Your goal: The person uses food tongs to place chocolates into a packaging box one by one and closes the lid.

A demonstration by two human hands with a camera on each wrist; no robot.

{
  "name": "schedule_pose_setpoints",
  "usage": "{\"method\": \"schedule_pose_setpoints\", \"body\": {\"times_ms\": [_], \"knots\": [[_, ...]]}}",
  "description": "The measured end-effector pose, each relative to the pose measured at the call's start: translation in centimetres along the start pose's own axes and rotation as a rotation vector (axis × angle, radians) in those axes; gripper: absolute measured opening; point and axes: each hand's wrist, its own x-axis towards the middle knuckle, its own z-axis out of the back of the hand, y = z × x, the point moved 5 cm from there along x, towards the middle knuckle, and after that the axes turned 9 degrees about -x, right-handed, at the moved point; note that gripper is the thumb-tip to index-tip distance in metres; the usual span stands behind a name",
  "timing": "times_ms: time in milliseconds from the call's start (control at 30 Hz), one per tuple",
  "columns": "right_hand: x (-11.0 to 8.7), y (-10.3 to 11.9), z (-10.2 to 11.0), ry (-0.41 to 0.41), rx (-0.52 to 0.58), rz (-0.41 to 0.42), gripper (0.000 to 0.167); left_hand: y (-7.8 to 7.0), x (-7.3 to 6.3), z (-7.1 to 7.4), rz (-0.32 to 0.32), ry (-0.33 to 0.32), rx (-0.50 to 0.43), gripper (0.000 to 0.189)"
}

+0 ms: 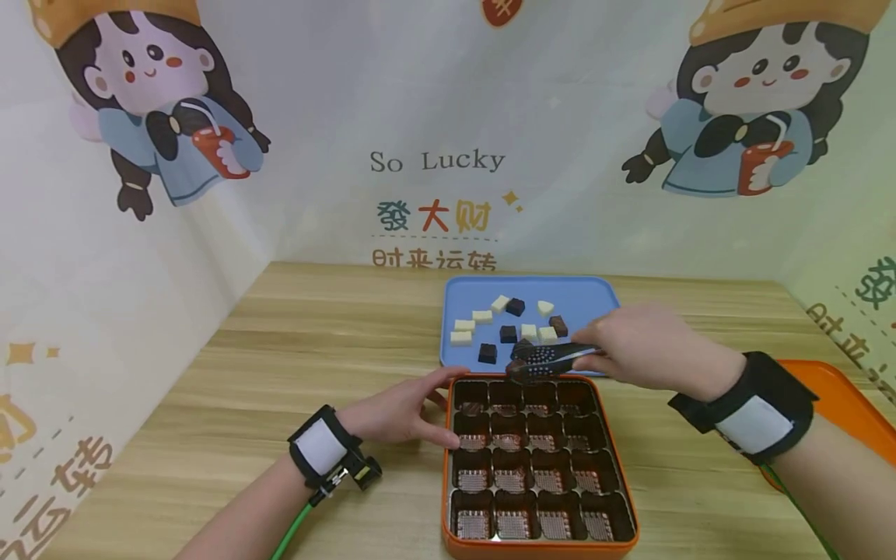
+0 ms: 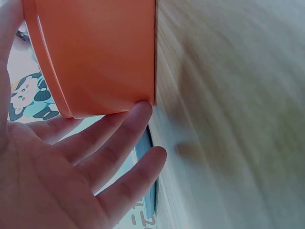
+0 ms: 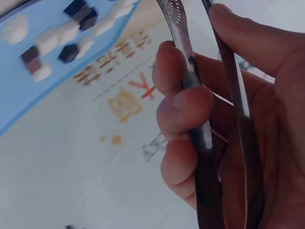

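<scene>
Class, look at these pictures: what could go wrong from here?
The right hand holds dark tongs with dotted tips near the rear edge of the orange box with rounded corners; a block, if gripped, could slip short.

On the blue rectangular tray, small white blocks and dark-brown blocks sit close, so neighbours might get nudged.

The left hand touches the box; pressing might shift it.

Dark perforated-tip metal tongs (image 1: 549, 358), near-level at the back edge of an orange sixteen-compartment box (image 1: 539, 549), dark-brown and cream blocks (image 1: 488, 353) scattered across a blue tray (image 1: 464, 300)
</scene>
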Motion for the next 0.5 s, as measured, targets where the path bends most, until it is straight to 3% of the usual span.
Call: {"method": "schedule_pose_setpoints", "body": {"times_ms": [233, 500], "knots": [[2.1, 3.5, 0.3, 0.082, -0.119, 0.068, 0.019, -0.1, -0.1, -0.1, 0.002, 0.002, -0.009, 0.093], [3.5, 7.2, 0.8, -0.032, -0.367, 0.146, 0.054, -0.1, -0.1, 0.0, 0.003, 0.005, -0.008, 0.093]]}}
